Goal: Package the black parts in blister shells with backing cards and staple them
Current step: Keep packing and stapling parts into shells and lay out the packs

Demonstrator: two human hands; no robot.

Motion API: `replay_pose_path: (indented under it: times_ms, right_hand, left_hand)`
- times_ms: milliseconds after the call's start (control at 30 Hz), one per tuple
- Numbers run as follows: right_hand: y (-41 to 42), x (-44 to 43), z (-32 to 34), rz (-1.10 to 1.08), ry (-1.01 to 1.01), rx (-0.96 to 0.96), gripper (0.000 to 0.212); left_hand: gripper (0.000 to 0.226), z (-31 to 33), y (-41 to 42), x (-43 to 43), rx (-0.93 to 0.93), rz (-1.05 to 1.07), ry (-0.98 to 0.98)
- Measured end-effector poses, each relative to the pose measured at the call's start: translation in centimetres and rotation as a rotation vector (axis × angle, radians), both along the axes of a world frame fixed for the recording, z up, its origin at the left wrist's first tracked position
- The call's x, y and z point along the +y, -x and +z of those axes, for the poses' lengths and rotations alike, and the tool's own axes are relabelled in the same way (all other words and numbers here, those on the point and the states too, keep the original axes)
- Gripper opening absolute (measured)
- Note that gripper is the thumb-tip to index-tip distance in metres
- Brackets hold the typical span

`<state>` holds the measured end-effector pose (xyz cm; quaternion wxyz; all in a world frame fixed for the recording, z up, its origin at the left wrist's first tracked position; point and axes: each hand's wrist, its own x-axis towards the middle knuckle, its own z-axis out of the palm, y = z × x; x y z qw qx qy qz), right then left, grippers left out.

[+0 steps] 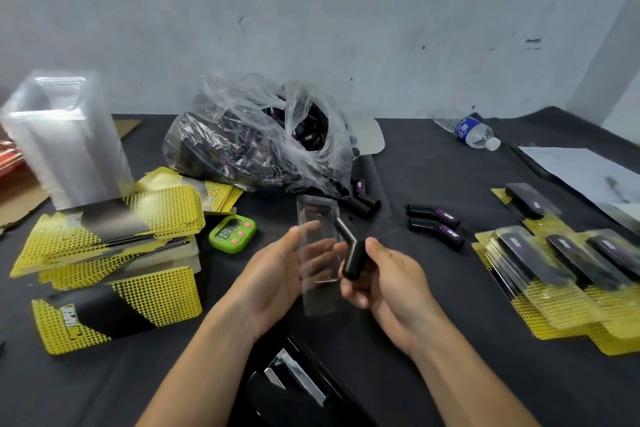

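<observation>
A clear blister shell (317,218) stands upright over the table's middle, held by my left hand (277,270) with the thumb on its left edge and the fingers behind it. My right hand (384,274) grips a bent black part (351,246), whose upper end leans against the shell's right edge. Two more black parts (434,222) with purple labels lie to the right. Yellow-and-black backing cards (114,229) are stacked at the left, one card (117,305) lying in front of the stack. A black stapler (294,381) sits under my wrists.
A clear plastic bag (256,146) full of black parts sits at the back centre. A tall stack of empty shells (65,139) stands far left, a green timer (232,233) beside the cards. Finished packs (561,274) lie at the right, with a water bottle (471,130) and papers (581,166) behind.
</observation>
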<state>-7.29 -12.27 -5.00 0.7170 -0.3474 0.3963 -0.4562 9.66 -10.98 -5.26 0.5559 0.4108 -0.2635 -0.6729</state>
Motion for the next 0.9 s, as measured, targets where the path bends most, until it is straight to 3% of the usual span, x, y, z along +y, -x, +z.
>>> replay_pose_path:
  times_ms: [133, 167, 267, 333, 400, 600, 700, 900]
  right_hand:
    - [-1.6, 0.4, 0.3, -0.054, 0.08, 0.051, 0.023]
    - [-2.0, 0.4, 0.2, -0.106, 0.163, 0.184, 0.021]
    - [-2.0, 0.7, -0.5, -0.229, 0.535, 0.839, 0.016]
    - [-2.0, 1.3, -0.5, -0.283, 0.652, 1.015, 0.011]
    - [-1.8, 1.3, -0.3, -0.336, 0.689, 0.987, 0.012]
    - [-1.7, 1.2, -0.5, -0.183, 0.682, 0.927, 0.008]
    - [-2.0, 1.1, -0.7, -0.326, 0.66, 0.906, 0.026]
    - [-2.2, 1.0, -0.6, -0.464, 0.638, 0.936, 0.026]
  left_hand:
    - [0.048, 0.1, 0.5, 0.4, -0.075, -0.097, 0.047]
    - [0.049, 0.0, 0.5, 0.4, -0.096, -0.099, 0.057]
    - [0.044, 0.1, 0.4, 0.6, -0.098, -0.103, 0.081]
    - [0.044, 0.0, 0.4, 0.9, -0.087, -0.126, 0.107]
    - [0.045, -0.1, 0.7, 1.0, -0.096, -0.143, 0.115]
    - [0.048, -0.2, 0.4, 0.8, -0.053, -0.143, 0.145]
    - [0.043, -0.3, 0.4, 0.7, -0.033, -0.172, 0.151]
    - [0.056, -0.9, 0.4, 0.7, -0.174, -0.198, 0.174]
